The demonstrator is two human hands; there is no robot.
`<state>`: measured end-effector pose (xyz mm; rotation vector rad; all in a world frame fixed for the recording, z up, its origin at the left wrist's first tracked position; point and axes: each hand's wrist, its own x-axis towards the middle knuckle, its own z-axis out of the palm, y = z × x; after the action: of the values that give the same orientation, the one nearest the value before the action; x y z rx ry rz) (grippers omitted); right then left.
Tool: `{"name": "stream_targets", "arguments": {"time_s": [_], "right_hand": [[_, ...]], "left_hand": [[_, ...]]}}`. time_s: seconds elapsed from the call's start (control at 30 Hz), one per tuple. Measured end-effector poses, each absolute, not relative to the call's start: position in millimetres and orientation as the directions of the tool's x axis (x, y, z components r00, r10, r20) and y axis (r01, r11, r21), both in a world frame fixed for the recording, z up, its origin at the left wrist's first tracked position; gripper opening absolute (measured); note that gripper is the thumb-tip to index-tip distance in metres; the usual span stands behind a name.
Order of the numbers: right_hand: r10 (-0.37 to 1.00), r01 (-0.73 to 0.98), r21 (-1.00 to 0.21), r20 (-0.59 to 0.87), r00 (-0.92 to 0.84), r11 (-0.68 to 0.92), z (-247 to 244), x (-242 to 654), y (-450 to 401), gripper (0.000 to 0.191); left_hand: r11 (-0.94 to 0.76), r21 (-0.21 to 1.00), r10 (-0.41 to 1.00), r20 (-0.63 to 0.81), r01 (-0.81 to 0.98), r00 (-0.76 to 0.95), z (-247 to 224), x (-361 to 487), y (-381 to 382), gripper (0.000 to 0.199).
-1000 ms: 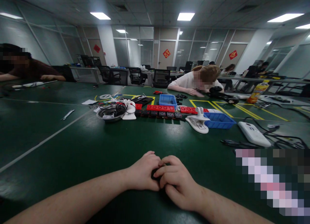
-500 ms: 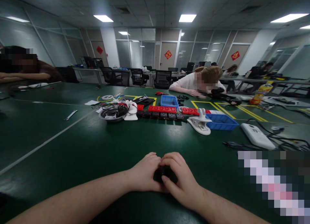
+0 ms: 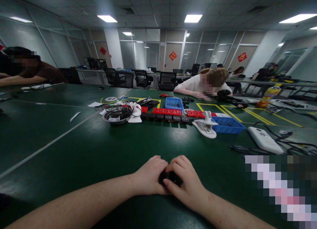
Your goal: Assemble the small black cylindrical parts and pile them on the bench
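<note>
Close in front of me, both hands meet around a small dark rounded object (image 3: 170, 178) on or just above the green table. Its kind I cannot make out, since my fingers cover much of it. My left hand (image 3: 153, 176) wraps its left side, fingers curled behind. From the right, my right hand (image 3: 187, 181) grips it with thumb in front and curled fingers over the top.
Beyond my hands on the green table (image 3: 119, 146) lie red and black socket strips (image 3: 165, 111), a metal bowl of cables (image 3: 116, 120), a white clip stand (image 3: 206, 128), a blue bin (image 3: 228, 125) and a white power bank (image 3: 264, 140). A person (image 3: 198, 80) leans on the far side.
The right thumb and fingers have shifted slightly on the dark object, showing a little more of its top. The view has moved a touch. A person at far left has changed posture.
</note>
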<state>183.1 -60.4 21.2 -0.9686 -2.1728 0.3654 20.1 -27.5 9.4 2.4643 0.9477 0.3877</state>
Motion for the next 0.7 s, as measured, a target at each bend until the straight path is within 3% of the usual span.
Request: {"name": "stream_targets", "arguments": {"time_s": [0.37,0.6,0.7], "right_hand": [[0.553,0.291,-0.492,0.553,-0.624,0.820,28.6,187.0,-63.3,0.025],[0.528,0.265,-0.475,0.594,-0.607,0.839,29.2,186.3,-64.0,0.027],[0.575,0.298,-0.502,0.596,-0.561,0.812,27.5,186.0,-63.1,0.027]], "left_hand": [[-0.708,0.503,0.627,0.124,0.496,0.769,5.1,17.7,-24.0,0.027],[-0.704,0.495,0.632,0.107,0.510,0.768,9.4,17.5,-25.9,0.027],[-0.692,0.514,0.637,0.102,0.507,0.764,9.4,18.7,-26.9,0.038]]}}
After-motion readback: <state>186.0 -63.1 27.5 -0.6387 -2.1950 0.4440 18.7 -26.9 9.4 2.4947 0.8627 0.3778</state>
